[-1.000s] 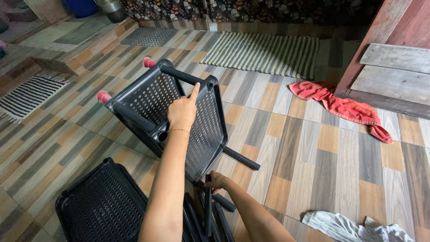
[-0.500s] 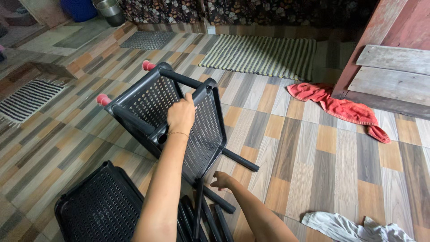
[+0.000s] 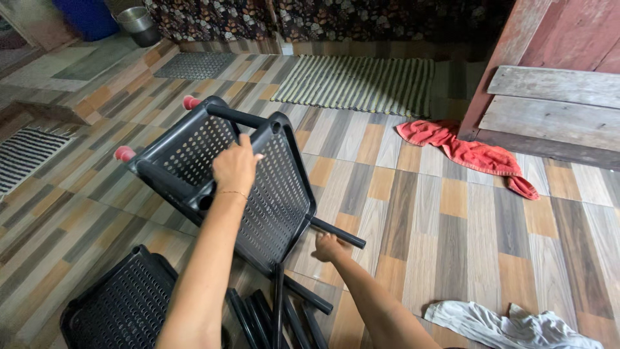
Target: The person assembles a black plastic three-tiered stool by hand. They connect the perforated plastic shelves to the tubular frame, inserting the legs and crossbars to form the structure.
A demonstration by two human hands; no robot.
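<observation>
My left hand (image 3: 236, 169) grips the top edge of a black perforated shelf frame (image 3: 278, 194), which stands tilted on the tiled floor. Two of its black legs stick out to the left and end in red caps (image 3: 124, 153). My right hand (image 3: 329, 247) is low on the floor with curled fingers, touching a black tube (image 3: 345, 237) that juts from the frame's lower right. Whether those fingers hold the tube is unclear.
A second black perforated shelf (image 3: 123, 304) lies at the bottom left beside several loose black tubes (image 3: 294, 304). A red cloth (image 3: 471, 152) and wooden boards (image 3: 555, 97) are at the right, a white cloth (image 3: 510, 323) at the bottom right, a striped mat (image 3: 361, 84) ahead.
My right hand has slid a little to the right along the floor, up to the jutting tube. The tilted frame and my left hand have stayed about where they were.
</observation>
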